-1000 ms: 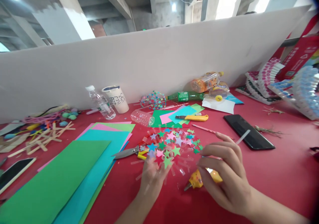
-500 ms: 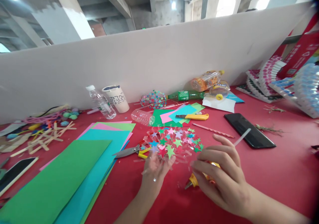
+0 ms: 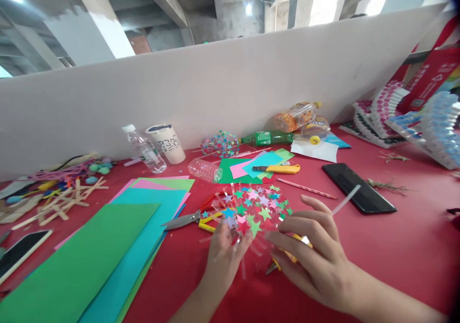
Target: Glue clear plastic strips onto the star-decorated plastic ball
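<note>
My left hand (image 3: 228, 253) is closed on the near edge of a clear plastic-strip craft covered in coloured paper stars (image 3: 264, 201). My right hand (image 3: 316, 251) is at the craft's right side, its fingers bent together near the thumb; anything they pinch is too small to make out. Under that hand lies a yellow hot glue gun (image 3: 297, 245), mostly hidden, its nozzle to the lower left and a translucent glue stick (image 3: 347, 200) poking out behind. Left of the craft are scissors with yellow and red handles (image 3: 208, 220).
Coloured paper sheets (image 3: 89, 251) cover the left of the red table. Behind stand a water bottle (image 3: 145, 150) and a white cup (image 3: 167, 144). A yellow box cutter (image 3: 278, 169), striped pencil (image 3: 309, 189), and black phone (image 3: 355, 189) lie beyond. A white partition (image 3: 215, 88) closes the back.
The star craft has shifted slightly right and turned in my left hand. My right hand has moved a little left, closer to it. The glue gun has stayed on the table.
</note>
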Motion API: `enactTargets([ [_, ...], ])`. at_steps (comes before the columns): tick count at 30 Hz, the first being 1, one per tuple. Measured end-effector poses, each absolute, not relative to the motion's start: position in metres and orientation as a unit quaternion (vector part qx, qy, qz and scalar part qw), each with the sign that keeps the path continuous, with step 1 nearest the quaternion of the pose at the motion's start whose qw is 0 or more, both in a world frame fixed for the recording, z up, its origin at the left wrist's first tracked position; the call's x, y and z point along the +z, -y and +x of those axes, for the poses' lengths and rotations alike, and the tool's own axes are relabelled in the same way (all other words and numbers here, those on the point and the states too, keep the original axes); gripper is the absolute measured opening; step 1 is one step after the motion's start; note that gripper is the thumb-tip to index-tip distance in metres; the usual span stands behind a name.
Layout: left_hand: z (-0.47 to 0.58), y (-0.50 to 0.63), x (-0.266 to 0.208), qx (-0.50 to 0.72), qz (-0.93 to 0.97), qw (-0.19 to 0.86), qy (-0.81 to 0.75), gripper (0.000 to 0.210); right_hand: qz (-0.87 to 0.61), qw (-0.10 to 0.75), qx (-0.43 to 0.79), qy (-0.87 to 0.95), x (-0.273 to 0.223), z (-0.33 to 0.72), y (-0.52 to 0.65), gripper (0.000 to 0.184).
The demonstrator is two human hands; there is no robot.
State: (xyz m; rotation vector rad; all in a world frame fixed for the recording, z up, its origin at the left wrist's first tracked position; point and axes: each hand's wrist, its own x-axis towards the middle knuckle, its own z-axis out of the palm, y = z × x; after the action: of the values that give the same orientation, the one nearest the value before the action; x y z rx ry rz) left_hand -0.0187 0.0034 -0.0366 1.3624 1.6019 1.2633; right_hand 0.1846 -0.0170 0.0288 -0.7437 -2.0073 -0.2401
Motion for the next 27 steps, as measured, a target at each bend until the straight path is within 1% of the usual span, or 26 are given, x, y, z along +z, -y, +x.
enactTargets([
  [3,-0.027,-0.003,-0.05,0.473,0.553,0.301,-0.615,0.008,-0.308,0.463,-0.099,0.825,0.027,0.182,0.016,0.02],
  [6,-0.022,-0.005,-0.055,0.489,0.55,0.277,-0.618,0.008,-0.314,0.454,-0.104,0.827,0.025,0.181,0.014,0.02],
  [8,-0.014,-0.007,-0.052,0.501,0.526,0.288,-0.624,0.008,-0.317,0.454,-0.104,0.826,0.026,0.18,0.013,0.018],
  [12,-0.005,-0.009,-0.046,0.51,0.485,0.359,-0.613,0.011,-0.31,0.465,-0.102,0.823,0.028,0.181,0.013,0.013],
  [19,-0.025,-0.004,-0.051,0.473,0.552,0.296,-0.619,0.006,-0.301,0.498,-0.105,0.807,0.026,0.18,0.016,0.014],
  [24,-0.015,-0.005,-0.038,0.465,0.543,0.329,-0.617,0.009,-0.293,0.505,-0.102,0.805,0.025,0.18,0.017,0.016],
  [27,-0.009,-0.005,-0.033,0.477,0.517,0.358,-0.614,0.018,-0.29,0.504,-0.087,0.809,0.023,0.18,0.019,0.018],
])
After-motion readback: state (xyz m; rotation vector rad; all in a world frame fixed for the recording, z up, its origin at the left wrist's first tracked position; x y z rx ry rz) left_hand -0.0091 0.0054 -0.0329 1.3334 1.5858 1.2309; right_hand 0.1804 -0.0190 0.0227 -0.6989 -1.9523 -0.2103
